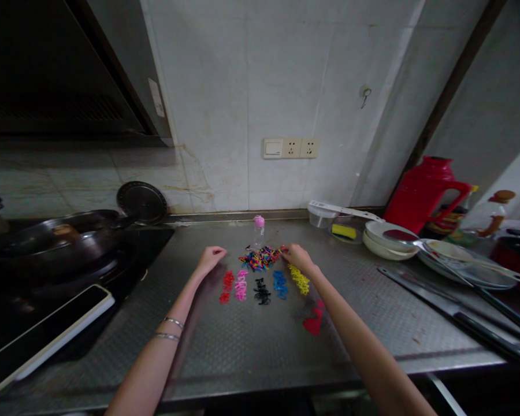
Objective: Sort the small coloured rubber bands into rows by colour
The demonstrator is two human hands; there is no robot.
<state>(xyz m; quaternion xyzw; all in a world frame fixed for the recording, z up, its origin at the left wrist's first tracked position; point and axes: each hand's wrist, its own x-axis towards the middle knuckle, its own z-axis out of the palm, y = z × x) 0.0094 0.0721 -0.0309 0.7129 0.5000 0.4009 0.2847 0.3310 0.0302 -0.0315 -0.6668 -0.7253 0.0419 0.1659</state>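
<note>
A mixed pile of small rubber bands (260, 258) lies on the metal counter. In front of it are sorted groups: red bands (227, 287), pink bands (241, 285), black bands (262, 292), blue bands (280, 284) and yellow bands (299, 279). My left hand (211, 259) is left of the pile, fingertips pinched together; what they hold, if anything, cannot be made out. At the pile's right edge, my right hand (299, 255) pinches a tiny reddish band. Just behind the pile stands a small clear bottle (259, 232) with a pink cap.
A red heart-shaped piece (314, 319) lies near my right forearm. Left are a wok (69, 237) on the stove and a phone (47, 335). To the right are a sponge (344, 231), bowls (390, 253), a long-handled utensil (450, 315) and a red thermos (429, 193).
</note>
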